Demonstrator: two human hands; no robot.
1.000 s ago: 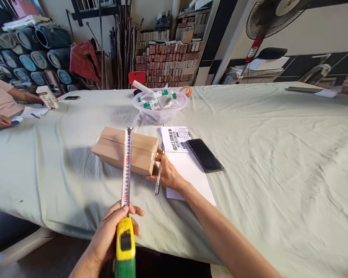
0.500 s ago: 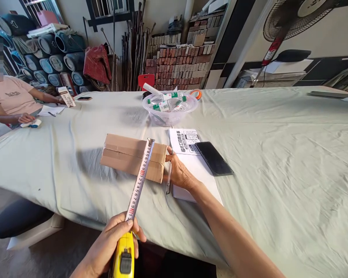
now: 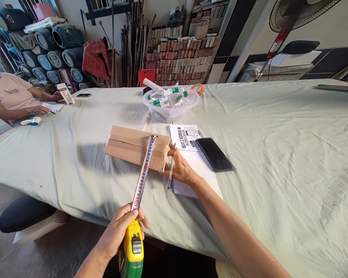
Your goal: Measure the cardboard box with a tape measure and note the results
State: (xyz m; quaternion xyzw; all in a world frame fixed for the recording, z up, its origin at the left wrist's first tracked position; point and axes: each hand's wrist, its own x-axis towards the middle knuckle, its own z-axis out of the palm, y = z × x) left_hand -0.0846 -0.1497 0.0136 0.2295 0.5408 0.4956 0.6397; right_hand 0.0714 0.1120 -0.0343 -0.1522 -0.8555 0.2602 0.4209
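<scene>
My left hand (image 3: pixel 123 227) is closed around a yellow and green tape measure (image 3: pixel 133 247), thumb at the mouth of the case. Its extended blade (image 3: pixel 143 173) slants up across the top of a brown cardboard box (image 3: pixel 130 144), with the metal hook near the box's far edge. My right hand (image 3: pixel 181 166) grips the right end of this box, fingers partly hidden behind it. A clear pen (image 3: pixel 171 172) is tucked among the same fingers. Beneath that hand lies a printed paper sheet (image 3: pixel 197 181), and a black phone (image 3: pixel 216 154) rests on its right side.
A clear plastic basin (image 3: pixel 174 114) with several bottles stands behind the box, orange-handled scissors (image 3: pixel 198 89) at its rim. To the left, another person (image 3: pixel 11 96) sits at the cloth-covered table (image 3: pixel 278 173), holding a small carton (image 3: pixel 66 94). A black stool (image 3: pixel 26 212) stands front left.
My left hand and the tape measure have shifted slightly up and right in view, showing more of the case. The co-worker's nearer hand has moved from the white object to the paper.
</scene>
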